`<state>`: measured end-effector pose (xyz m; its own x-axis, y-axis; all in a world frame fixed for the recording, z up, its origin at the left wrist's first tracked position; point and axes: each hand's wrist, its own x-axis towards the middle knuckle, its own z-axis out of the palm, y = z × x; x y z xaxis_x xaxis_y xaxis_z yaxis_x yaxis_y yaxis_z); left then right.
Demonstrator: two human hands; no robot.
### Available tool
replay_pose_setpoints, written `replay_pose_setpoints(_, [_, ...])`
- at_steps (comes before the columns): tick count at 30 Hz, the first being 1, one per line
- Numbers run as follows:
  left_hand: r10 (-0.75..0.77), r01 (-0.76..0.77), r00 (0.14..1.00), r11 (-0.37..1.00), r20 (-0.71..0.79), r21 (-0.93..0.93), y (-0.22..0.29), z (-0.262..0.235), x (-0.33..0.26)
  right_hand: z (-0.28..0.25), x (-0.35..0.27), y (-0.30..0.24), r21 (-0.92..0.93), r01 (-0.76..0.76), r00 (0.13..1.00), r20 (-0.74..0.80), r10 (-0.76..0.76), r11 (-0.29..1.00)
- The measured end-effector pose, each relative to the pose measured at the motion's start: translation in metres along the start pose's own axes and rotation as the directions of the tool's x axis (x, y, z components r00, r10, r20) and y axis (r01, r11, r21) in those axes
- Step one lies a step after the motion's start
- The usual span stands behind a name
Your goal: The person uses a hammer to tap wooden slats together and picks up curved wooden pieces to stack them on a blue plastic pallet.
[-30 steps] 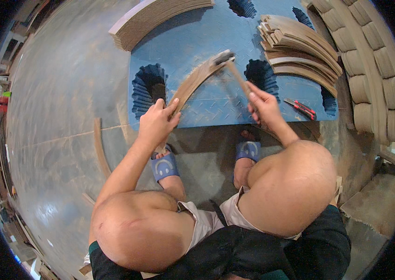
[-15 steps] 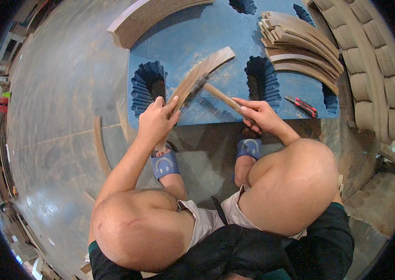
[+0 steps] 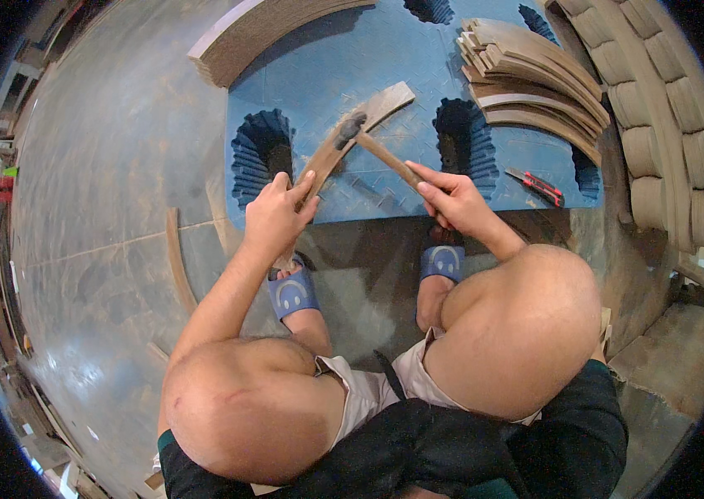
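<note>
A curved wooden strip (image 3: 387,101) slants over the blue plastic pallet (image 3: 285,79), its lower end gripped by my left hand (image 3: 275,209). My right hand (image 3: 454,200) is wrapped round the wooden handle of a hammer (image 3: 389,161). The dark hammer head is over the middle of the strip; I cannot tell whether it touches the wood. To the right of my right hand lies a red and black utility knife (image 3: 537,186) on the pallet, its blade end pointing left.
Stacked curved wooden strips (image 3: 535,83) lie on the pallet's right side, and a curved wooden block (image 3: 260,37) spans its far left. Deep ribbed openings (image 3: 265,158) break the pallet top. A thin wooden strip (image 3: 177,259) lies on the floor at left; piled wood pieces (image 3: 647,166) stand at right.
The hammer head has moved left and slightly away from me, from the strip's right edge to over it. My right hand has shifted a little left. The left hand keeps its grip.
</note>
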<state>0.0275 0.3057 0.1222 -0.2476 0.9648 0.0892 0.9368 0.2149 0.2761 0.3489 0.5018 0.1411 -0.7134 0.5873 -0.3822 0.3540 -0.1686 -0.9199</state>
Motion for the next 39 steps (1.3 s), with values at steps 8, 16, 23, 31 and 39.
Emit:
replay_pose_setpoints(8, [0.001, 0.0, 0.999, 1.0, 0.032, -0.011, 0.006, -0.002, 0.003, 0.01, -0.007, -0.008, -0.736, 0.417, 0.86, 0.13, -0.493, 0.534])
replay_pose_setpoints(16, [0.033, -0.033, 0.999, 0.999, -0.024, -0.016, 0.007, 0.003, 0.007, -0.047, 0.008, 0.036, -0.497, 0.131, 0.775, -0.489, -0.401, 0.858])
replay_pose_setpoints(23, [0.005, -0.005, 1.0, 1.0, -0.004, 0.004, 0.0, 0.003, 0.0, -0.058, 0.008, 0.008, 0.125, 0.108, 0.92, -0.388, -0.052, 0.986])
replay_pose_setpoints(31, [0.0, -0.001, 1.0, 1.0, 0.025, 0.021, 0.003, -0.001, 0.003, -0.025, 0.002, 0.007, 0.104, -0.214, 0.976, 0.055, 0.209, 0.971])
replay_pose_setpoints(39, [0.026, -0.027, 1.0, 0.999, -0.011, -0.03, 0.007, 0.004, 0.007, -0.024, 0.0, 0.018, 0.138, 0.006, 0.966, -0.256, 0.03, 0.99])
